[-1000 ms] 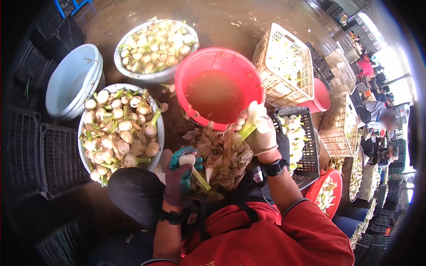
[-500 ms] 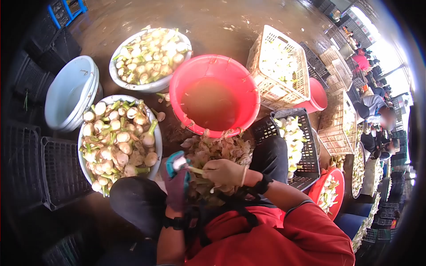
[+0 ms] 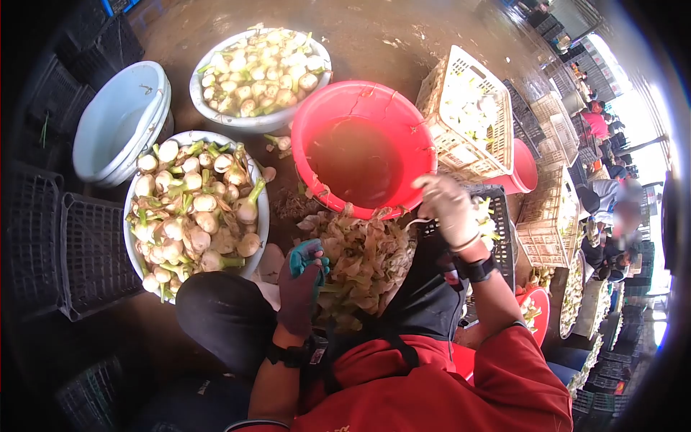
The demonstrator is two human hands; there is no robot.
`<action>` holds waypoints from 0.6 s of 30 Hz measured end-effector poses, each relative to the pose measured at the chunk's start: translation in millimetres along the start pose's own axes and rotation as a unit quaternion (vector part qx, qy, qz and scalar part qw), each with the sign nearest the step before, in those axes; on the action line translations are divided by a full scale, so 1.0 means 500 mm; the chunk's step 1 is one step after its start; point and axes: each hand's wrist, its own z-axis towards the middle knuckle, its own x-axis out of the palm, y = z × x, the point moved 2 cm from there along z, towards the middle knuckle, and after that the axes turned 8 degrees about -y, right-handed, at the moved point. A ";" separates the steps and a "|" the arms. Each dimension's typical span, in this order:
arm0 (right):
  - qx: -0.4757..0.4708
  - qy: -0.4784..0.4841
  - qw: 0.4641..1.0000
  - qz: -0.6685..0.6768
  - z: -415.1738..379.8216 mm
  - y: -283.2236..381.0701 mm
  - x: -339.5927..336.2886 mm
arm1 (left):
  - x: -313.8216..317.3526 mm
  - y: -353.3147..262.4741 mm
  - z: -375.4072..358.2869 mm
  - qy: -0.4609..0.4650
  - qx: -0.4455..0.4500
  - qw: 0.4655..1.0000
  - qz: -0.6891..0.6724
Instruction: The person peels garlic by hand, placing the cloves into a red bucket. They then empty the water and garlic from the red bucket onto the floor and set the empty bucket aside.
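Note:
My left hand (image 3: 306, 273), in a teal and purple glove, is closed in a fist above my knee; what it holds, if anything, is hidden. My right hand (image 3: 450, 212), in a pale glove, reaches out to the right with its fingers apart, between the red basin (image 3: 306, 155) and the black crate (image 3: 509, 248). A thin pale curved strip (image 3: 415, 223) shows just below its fingers. Between my legs lies a heap of papery peelings (image 3: 363, 255). Left of it, a pale tub (image 3: 262, 216) is piled with white fresh garlic bulbs (image 3: 205, 203) on short green stalks.
Murky water (image 3: 353, 162) lies in the red basin. Another tub (image 3: 263, 124) of bulbs stands behind, beside stacked pale blue tubs (image 3: 115, 122). Black crates (image 3: 101, 252) line the left. A beige crate (image 3: 497, 155) holds peeled bulbs. People (image 3: 612, 205) sit at the far right.
My right hand has left the stalk at my left hand and swung right toward the black crate. The white bulb no longer shows at my left fist. The view has shifted slightly.

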 end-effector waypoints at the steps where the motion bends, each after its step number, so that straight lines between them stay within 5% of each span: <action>1: -0.083 0.011 0.987 -0.136 0.004 -0.017 0.022 | 0.001 -0.003 -0.002 -0.001 0.000 1.000 -0.001; 2: -0.164 0.022 0.949 -0.269 0.008 -0.032 0.047 | 0.001 -0.009 -0.006 -0.007 -0.001 1.000 0.000; 3: -0.096 0.047 0.933 -0.343 0.012 -0.049 0.060 | 0.000 -0.013 -0.009 -0.012 -0.002 1.000 0.001; 6: -0.115 0.111 0.883 -0.442 0.051 -0.155 0.086 | -0.007 -0.019 -0.013 -0.025 -0.008 1.000 0.013; 12: -0.172 0.159 0.884 -0.406 0.067 -0.120 0.188 | 0.003 -0.020 -0.009 -0.005 -0.014 1.000 0.012; 18: -0.185 0.138 0.945 -0.232 0.133 -0.038 0.342 | -0.010 -0.002 0.006 -0.009 -0.004 1.000 -0.020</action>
